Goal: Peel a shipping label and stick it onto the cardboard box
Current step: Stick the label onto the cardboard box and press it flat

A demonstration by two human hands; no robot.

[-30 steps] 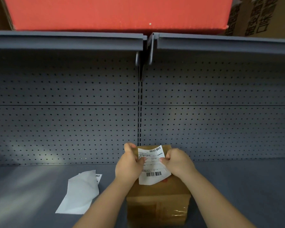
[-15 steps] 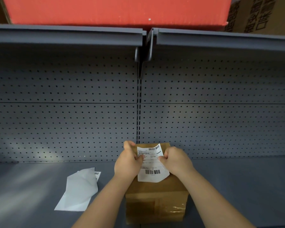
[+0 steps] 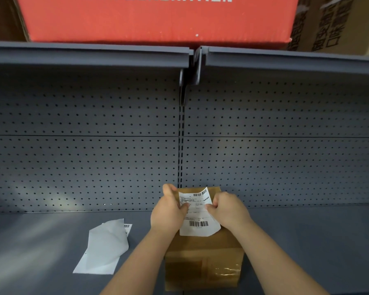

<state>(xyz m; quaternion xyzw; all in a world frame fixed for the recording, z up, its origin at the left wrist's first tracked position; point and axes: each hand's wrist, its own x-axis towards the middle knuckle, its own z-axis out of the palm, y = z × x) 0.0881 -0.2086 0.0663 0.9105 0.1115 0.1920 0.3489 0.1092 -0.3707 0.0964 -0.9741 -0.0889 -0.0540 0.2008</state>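
Here, low in the centre of the frame, the left hand [image 3: 168, 210] and right hand [image 3: 227, 209] pinched the side edges of a white barcoded shipping label [image 3: 197, 216] over a brown cardboard box [image 3: 202, 262] standing on a grey metal shelf [image 3: 307, 241]. Peeled white backing paper [image 3: 104, 248] lay lower left.

label [image 3: 197, 213] print too small to read | red box [image 3: 158, 18] lettering cut off by top edge | cardboard box [image 3: 202, 262] top partly hidden by hands

Dim, bluish light, pale streaks on the shelf [image 3: 41, 241] at lower left, wide-angle bowing at edges, soft focus throughout, tape glare at bottom centre
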